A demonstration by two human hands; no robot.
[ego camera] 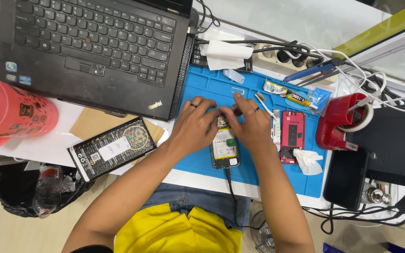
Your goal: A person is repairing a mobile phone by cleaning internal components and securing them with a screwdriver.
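Left of the blue mat point(214, 84) lies a flat black rectangular box point(111, 148) with gold ornament and a white label point(114, 148). On the mat's right end rests a clear plastic pouch point(319, 98).

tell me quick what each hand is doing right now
Left hand: fingers curled, pressing on the top end of the opened phone on the blue repair mat.
Right hand: fingertips pinched at the same top end; anything held cannot be told.
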